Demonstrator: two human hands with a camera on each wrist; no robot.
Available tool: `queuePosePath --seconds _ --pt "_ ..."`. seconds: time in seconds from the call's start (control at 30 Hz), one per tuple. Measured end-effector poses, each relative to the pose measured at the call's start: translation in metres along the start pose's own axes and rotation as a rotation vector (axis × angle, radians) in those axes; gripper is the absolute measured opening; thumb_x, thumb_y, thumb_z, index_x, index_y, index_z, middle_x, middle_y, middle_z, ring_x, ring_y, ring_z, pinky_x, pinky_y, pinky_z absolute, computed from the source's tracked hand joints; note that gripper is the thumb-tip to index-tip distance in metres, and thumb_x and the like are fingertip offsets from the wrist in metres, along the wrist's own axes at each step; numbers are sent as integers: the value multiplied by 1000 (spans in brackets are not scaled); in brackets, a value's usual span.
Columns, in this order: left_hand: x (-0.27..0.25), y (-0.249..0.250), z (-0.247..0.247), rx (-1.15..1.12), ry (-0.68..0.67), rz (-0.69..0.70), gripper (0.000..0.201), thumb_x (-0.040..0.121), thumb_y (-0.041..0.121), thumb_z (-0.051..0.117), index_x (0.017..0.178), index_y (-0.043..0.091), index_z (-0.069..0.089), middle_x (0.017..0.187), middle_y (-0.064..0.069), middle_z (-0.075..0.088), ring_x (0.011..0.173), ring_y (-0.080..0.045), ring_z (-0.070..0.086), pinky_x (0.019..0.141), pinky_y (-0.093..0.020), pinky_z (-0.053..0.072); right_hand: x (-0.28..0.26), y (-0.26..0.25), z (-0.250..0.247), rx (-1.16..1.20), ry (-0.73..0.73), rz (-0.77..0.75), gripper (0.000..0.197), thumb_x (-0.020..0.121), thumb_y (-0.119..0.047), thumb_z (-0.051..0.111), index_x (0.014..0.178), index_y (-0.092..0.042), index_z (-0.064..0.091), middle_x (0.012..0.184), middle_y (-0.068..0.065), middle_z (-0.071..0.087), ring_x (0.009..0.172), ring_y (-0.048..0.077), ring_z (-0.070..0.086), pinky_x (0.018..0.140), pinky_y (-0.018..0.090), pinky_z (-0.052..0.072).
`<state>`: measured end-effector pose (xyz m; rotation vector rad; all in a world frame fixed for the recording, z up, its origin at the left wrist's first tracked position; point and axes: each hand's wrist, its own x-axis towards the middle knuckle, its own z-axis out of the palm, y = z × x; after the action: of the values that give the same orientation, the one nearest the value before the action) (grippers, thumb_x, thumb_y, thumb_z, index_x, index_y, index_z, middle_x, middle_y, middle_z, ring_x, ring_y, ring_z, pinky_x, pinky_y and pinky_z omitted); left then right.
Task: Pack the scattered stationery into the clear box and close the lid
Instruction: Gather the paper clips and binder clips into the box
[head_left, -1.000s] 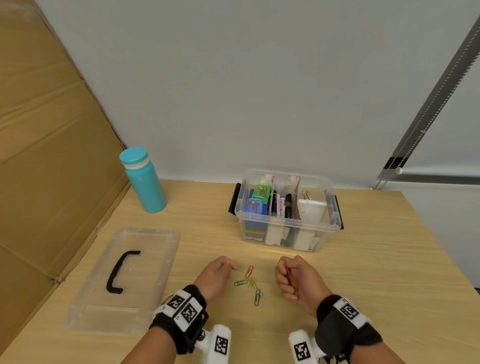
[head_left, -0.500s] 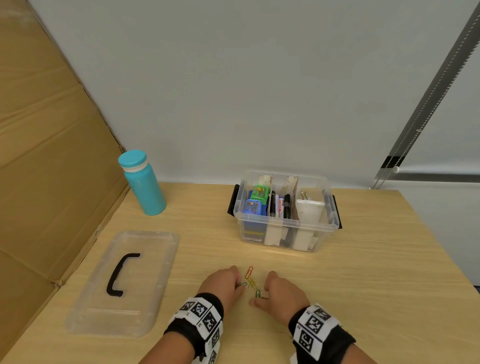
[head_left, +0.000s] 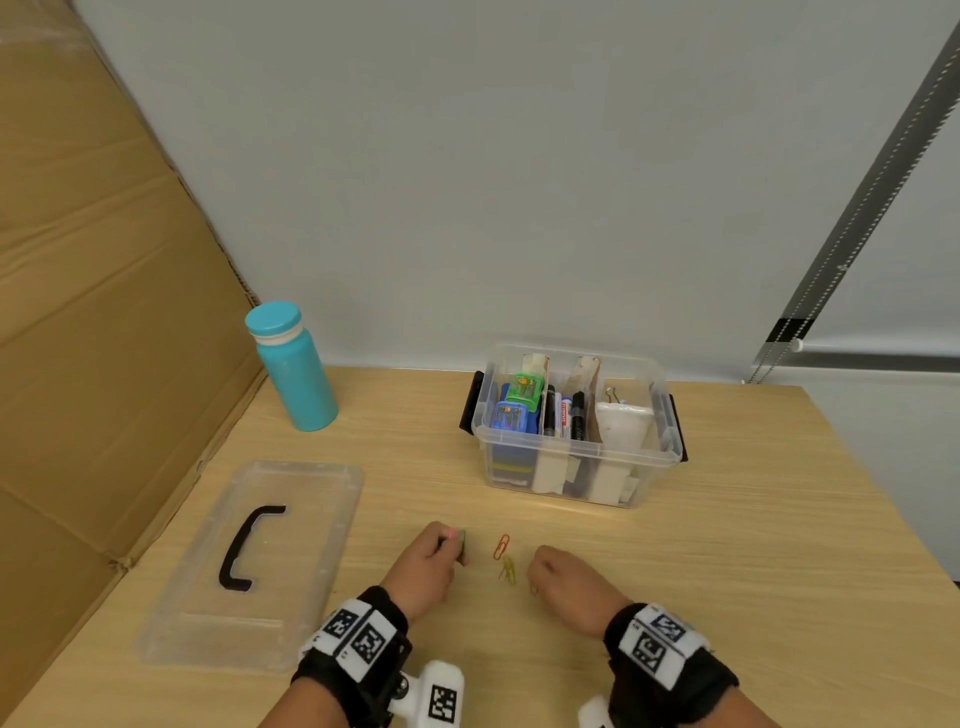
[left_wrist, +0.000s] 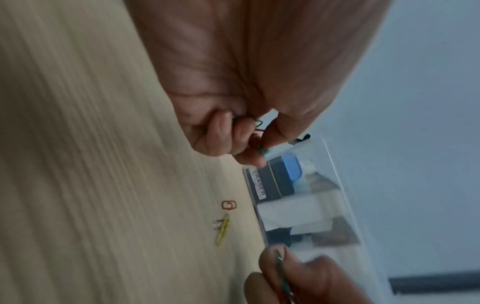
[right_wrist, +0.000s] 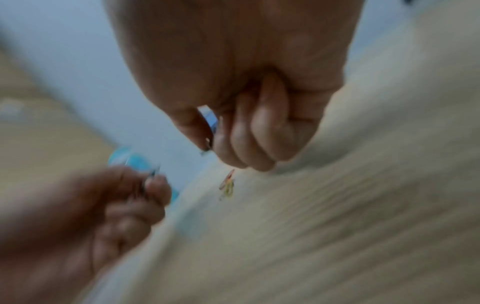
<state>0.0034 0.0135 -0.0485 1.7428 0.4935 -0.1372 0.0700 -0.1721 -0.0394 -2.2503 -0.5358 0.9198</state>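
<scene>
Both hands are pulling apart w/ clips pinched — left hand (head_left: 434, 564) gripping green clips (left_wrist: 262, 149), right hand (head_left: 569, 584) gripping one; I'm leaving orange clip (head_left: 502, 545), yellow clips (head_left: 509, 570) on worktop (head_left: 727, 545) — clear box (head_left: 576, 462) nearly packed, lid (head_left: 249, 566) off.

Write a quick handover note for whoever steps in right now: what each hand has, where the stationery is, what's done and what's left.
Left hand: pinching paper clips, one green, one reddish.
Right hand: pinching a green paper clip at its fingertips.
On the table: an orange paper clip and a small yellow clip cluster, between the hands.
Clear box: open, already holding markers, sharpeners and other stationery.
Lid: flat on the table to the left, handle up.
Left: drop the held clips into the box, collect the remaining ones, then fit the lid.
</scene>
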Motion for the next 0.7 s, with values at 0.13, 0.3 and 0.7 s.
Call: queuePosePath --seconds 0.13,0.3,0.7 --pt "-3 6 -2 -487 -11 -98 21 100 8 35 90 9 53 68 -2 48 44 -6 37 39 -16 29 -7 9 -12 1105 -129 -72 25 94 -22 29 77 -13 45 60 3 38 45 11 23 37 22 15" --pt "-4 10 -2 -736 -40 -173 23 97 7 30 97 6 53 66 -3 50 46 -10 42 39 -20 33 8 8 -11 934 37 59 29 101 -24 34 86 -11 55 64 0 48 46 9 31 36 19 23" --pt "44 24 25 661 14 8 14 87 32 60 92 20 54 92 5 61 87 -13 56 79 -26 45 37 -24 21 -403 225 169 28 97 -23 36 119 -9 46 111 6 63 99 23 62 73 30 41"
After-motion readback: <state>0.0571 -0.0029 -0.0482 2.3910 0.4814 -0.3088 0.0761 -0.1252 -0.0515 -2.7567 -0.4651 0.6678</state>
